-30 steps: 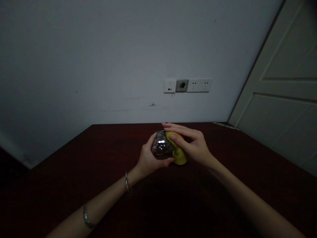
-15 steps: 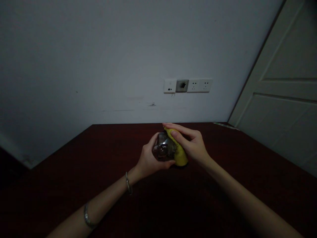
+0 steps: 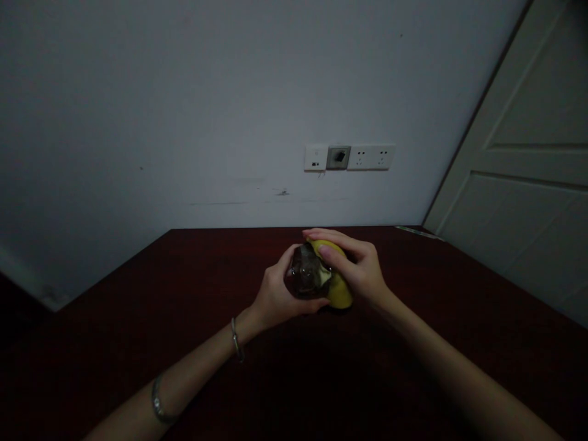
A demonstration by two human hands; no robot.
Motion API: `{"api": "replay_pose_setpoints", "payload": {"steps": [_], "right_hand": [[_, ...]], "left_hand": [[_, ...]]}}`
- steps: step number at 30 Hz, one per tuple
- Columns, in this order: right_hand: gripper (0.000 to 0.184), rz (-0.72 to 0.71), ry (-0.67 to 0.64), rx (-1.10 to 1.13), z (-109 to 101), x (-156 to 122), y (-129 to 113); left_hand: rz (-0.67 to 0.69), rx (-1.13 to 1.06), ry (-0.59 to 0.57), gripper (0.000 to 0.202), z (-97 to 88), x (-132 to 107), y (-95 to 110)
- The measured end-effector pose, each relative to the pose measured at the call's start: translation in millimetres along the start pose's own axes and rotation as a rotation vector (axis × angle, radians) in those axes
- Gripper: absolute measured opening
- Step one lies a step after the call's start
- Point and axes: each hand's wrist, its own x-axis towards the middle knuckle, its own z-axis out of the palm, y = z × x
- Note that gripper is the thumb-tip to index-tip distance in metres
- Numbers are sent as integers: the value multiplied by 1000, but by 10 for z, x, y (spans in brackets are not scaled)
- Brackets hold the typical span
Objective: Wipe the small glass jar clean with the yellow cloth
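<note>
A clear glass jar (image 3: pixel 305 272), tilted with its mouth side toward the right, is held above the dark red table (image 3: pixel 206 269). My left hand (image 3: pixel 278 288) is wrapped round its base and side, thumb below. On the jar's right side lies a yellow cloth (image 3: pixel 340 290), pinched in my right hand (image 3: pixel 361 263). A pale piece of the cloth shows through or at the glass near the rim; I cannot tell how far inside it reaches. My right fingertips curl over the top and are partly hidden by the cloth.
Behind the table rises a pale wall with a row of sockets (image 3: pixel 371 157) and a grey switch plate (image 3: pixel 339 157). At the right stands a white panelled door (image 3: pixel 523 165). A thin strip (image 3: pixel 419 233) lies at the table's far right edge.
The jar has turned slightly in my left hand. The cloth and my right hand have shifted a little to the right, and a pale fold of cloth now shows at the glass.
</note>
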Motion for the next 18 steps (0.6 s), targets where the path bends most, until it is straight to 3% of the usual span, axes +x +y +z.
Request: {"api": "replay_pose_setpoints", "payload": {"steps": [4,7,12,18], "right_hand": [[20,11,-24,12,-23,11,-7],[24,-132,-77,-129,-25,-5,-67],[30,-361,-319,-302,-67,4,-126],[24,-157,-261,-181,-126,53,-127]], "left_hand": [[-61,-25,22,82,32,22,33],[-93,-50,22,79,59,22,21],[-77,-41,28,80,70,-10,-44],[-25,4,-29,86,64,-19,21]]}}
